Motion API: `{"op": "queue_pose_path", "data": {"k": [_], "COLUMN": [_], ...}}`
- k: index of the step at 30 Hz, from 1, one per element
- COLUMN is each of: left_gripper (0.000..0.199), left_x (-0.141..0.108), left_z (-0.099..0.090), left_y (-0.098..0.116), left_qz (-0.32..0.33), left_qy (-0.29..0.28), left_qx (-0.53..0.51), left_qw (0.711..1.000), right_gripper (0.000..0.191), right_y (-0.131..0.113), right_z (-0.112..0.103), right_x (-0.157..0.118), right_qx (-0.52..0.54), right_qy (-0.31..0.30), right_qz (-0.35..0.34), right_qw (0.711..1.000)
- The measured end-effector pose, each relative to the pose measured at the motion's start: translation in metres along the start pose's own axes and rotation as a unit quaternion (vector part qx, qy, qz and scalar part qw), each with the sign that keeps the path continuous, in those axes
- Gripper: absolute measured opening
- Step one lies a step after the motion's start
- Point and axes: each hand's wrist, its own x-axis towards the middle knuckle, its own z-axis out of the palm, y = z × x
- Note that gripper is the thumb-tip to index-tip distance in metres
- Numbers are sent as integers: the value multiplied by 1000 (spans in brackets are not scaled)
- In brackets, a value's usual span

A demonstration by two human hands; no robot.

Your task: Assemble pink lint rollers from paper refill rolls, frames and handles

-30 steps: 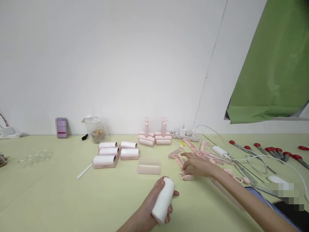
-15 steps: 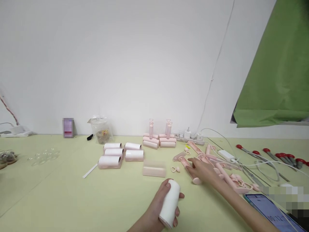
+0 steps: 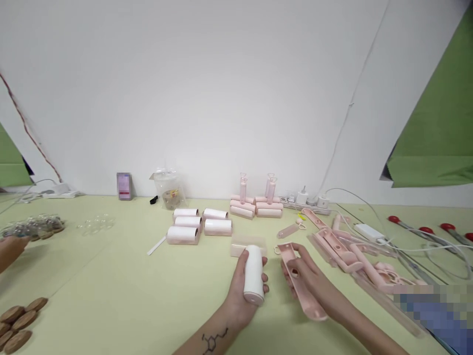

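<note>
Here the white roll [image 3: 253,281] is clasped by the left hand [image 3: 238,298], and at its three o'clock a long pink piece [image 3: 307,301] is gripped by the right hand [image 3: 310,276]. At twelve, a translucent case [image 3: 239,244] is partly blocked from view by hand and roll! White-covered rolls [image 3: 183,233] are grouped at ten; loose pink parts [image 3: 338,249] are strewn at two. Far off at nine, another person's hand [image 3: 12,250] is seen near glassy pieces [image 3: 35,226].
</note>
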Motion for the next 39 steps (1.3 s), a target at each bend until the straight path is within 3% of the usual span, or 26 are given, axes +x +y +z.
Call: {"op": "queue_pose_path", "data": {"k": [3,7,11,16,25,30,34,36,39], "left_gripper": [37,40,47,49,66,68,69,72,73], "left_x": [-2,-4,-9,-15,-17,-22,-27,-26,-20], "left_z": [2,2,1,1,10,15,17,16,11], "left_y": [1,-8,-21,-28,-24,-21,-25,-20,-1], "left_qz": [30,94,91,84,105,88,80,82,84], "left_qy": [6,23,24,-9,-80,-141,-144,-144,-150], "left_qx": [35,24,71,119,131,173,187,223,345], "left_qw": [999,995,993,989,983,971,968,961,923], "right_gripper": [46,62,55,54,39,33,28,26,25], "right_y": [-6,-2,17,29,10,-4,-6,-4,-6], "right_z": [18,30,35,31,24,16,14,12,6], "right_x": [-12,-21,-22,-23,-24,-27,-28,-26,-22], "right_qx": [42,-62,-103,-172,-300,-275,-299,-329,-388], "right_qy": [-83,4,18,60,87,77,102,111,51], "right_qz": [15,-80,-91,-63,-98,-104,-94,-101,-125], "right_qw": [996,995,990,981,945,953,944,932,912]}}
